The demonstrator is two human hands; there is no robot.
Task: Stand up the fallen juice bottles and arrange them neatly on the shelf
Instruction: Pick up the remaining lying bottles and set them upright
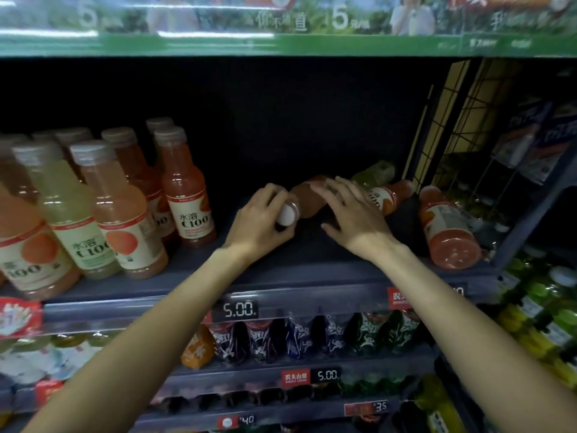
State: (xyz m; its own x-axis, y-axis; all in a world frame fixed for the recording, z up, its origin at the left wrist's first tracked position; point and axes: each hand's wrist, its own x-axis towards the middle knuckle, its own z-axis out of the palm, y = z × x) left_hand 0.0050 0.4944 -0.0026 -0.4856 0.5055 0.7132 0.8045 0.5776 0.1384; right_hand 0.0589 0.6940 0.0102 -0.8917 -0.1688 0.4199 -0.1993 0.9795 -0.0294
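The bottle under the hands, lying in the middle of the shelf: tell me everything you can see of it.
The fallen bottle is clear plastic with orange-pink juice, lying on its side on the dark shelf, its white cap pointing toward the camera. The left hand grips its cap end; the right hand lies with straight fingers over its body, hiding any label. More fallen bottles lie close behind to the right; whether they touch it is unclear.

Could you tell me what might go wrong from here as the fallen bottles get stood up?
1. The left hand grips the lying orange bottle only at its cap end, while the right hand rests open over it; it could slip while being tipped up.
2. Another fallen bottle lies near the shelf's front edge and might roll off if bumped.
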